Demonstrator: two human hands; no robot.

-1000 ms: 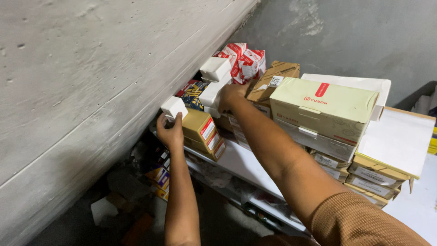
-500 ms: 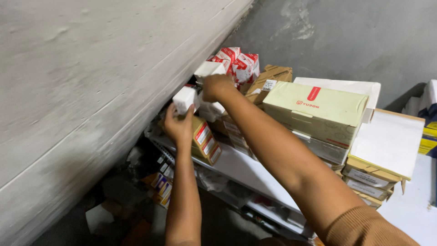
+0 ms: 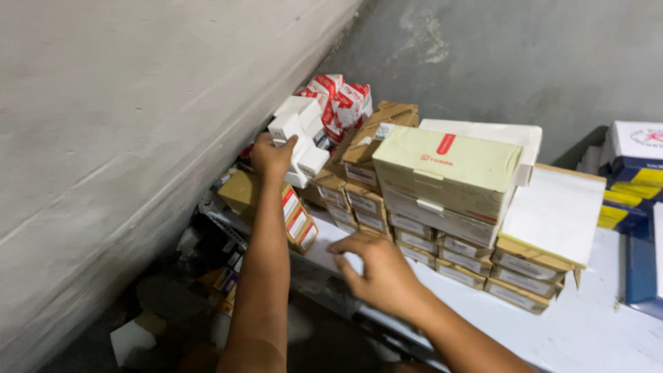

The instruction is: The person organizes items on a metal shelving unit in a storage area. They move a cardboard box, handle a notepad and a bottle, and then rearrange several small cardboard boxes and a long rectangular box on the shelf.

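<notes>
Head view shows me the right hand (image 3: 376,273) has dropped back from the box stack (image 3: 442,200) to the white shelf (image 3: 573,331), fingers spread and empty, while the left hand (image 3: 271,157) has lifted, pinching the small white box (image 3: 286,129) against the white cartons (image 3: 304,141) by the wall.

At the frame's centre you see a large pale green carton (image 3: 447,166) resting on stacked brown cardboard boxes (image 3: 442,245). Behind it lies a flat white box (image 3: 514,132), and to its right a white-topped carton (image 3: 556,214). Red-and-white packets (image 3: 342,100) sit at upper centre against the grey concrete wall (image 3: 124,138). Blue-and-yellow boxes (image 3: 632,186) fill your right edge. Everything stands on a white shelf (image 3: 594,331). Lower left, below the shelf, lies dim clutter, possibly scraps of packaging (image 3: 131,338).
</notes>
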